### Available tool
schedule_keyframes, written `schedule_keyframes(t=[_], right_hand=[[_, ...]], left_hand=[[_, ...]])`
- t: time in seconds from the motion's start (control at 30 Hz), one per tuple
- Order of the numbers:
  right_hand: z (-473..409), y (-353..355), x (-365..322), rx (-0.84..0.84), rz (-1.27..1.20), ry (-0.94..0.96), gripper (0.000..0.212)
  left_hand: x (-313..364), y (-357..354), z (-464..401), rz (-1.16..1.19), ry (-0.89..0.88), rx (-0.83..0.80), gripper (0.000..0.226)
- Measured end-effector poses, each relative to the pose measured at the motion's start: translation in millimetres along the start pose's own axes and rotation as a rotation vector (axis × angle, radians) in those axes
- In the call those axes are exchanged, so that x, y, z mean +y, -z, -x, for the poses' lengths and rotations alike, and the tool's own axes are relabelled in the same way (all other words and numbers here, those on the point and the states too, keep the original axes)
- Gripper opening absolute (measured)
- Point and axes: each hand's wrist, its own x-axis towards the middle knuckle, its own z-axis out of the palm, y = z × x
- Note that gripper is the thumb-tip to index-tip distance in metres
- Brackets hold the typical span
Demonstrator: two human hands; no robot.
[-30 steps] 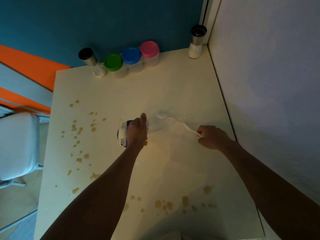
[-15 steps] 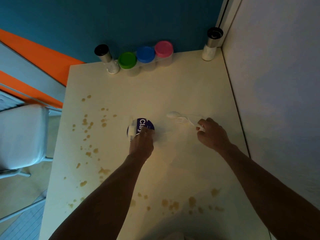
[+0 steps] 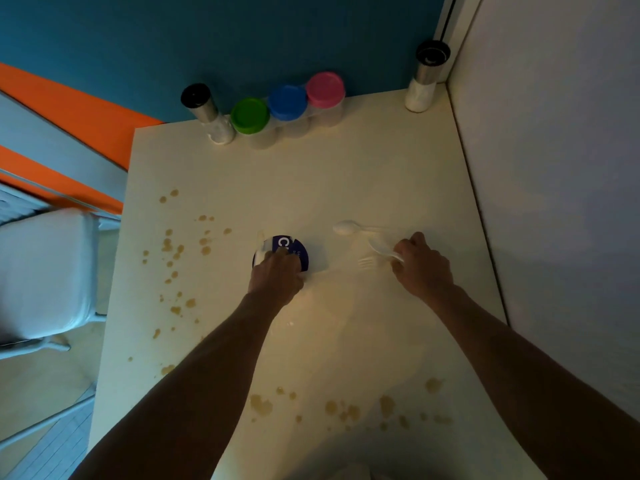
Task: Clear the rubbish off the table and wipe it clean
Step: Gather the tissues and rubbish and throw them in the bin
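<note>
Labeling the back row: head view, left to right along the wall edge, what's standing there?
Black-capped shaker → green-lid jar → blue-lid jar → pink-lid jar → second black-capped shaker in the right corner.

- A teal wall [image 3: 242, 36] with an orange band [image 3: 69, 109] is seen behind.
- A pale wall [image 3: 554, 168] is set at right.
- A white chair [image 3: 45, 271] is placed at left.

Left hand [image 3: 277, 275] grips round blue-lidded tub [image 3: 294, 252] on cream table [image 3: 346, 161]. Right hand [image 3: 422, 268] pinches white plastic fork [image 3: 369, 262] and spoon [image 3: 381, 249]; second spoon [image 3: 346, 227] lies just beyond. Brown spill spots [image 3: 173, 244] left and near edge.
</note>
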Motion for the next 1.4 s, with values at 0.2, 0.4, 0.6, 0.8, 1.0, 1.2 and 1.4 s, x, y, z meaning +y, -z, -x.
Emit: schedule_keyframes(t=[0.2, 0.4, 0.6, 0.8, 1.0, 1.2, 1.4], right_hand=[[2.5, -1.2, -0.3, -0.059, 0.155, 0.055, 0.046], [9.1, 0.7, 14.4, -0.031, 0.188, 0.069, 0.042], [16.1, 3.9, 29.8, -0.029, 0.020, 0.014, 0.033], [30.6, 6.2, 41.9, -0.035, -0.321, -0.191, 0.031], [45.7, -2.9, 51.6, 0.008, -0.384, -0.235, 0.027], [49.3, -7.9, 51.2, 0.048, -0.475, -0.172, 0.022], [50.3, -3.9, 36.0, -0.009, -0.638, -0.144, 0.017]], left_hand=[[9.4, 0.9, -8.1, -0.109, -0.014, -0.043, 0.038], [28.8, 1.7, -9.7, -0.135, -0.077, -0.032, 0.028], [59.0, 16.9, -22.6, 0.043, -0.113, -0.003, 0.027], [106.9, 34.5, -49.1, 0.011, -0.230, 0.070, 0.032], [127.8, 30.9, -65.8, -0.240, -0.262, 0.050, 0.027], [116.3, 24.0, -62.2, -0.203, -0.218, 0.021, 0.026], [102.0, 21.5, -37.5, -0.088, -0.090, -0.048, 0.025]])
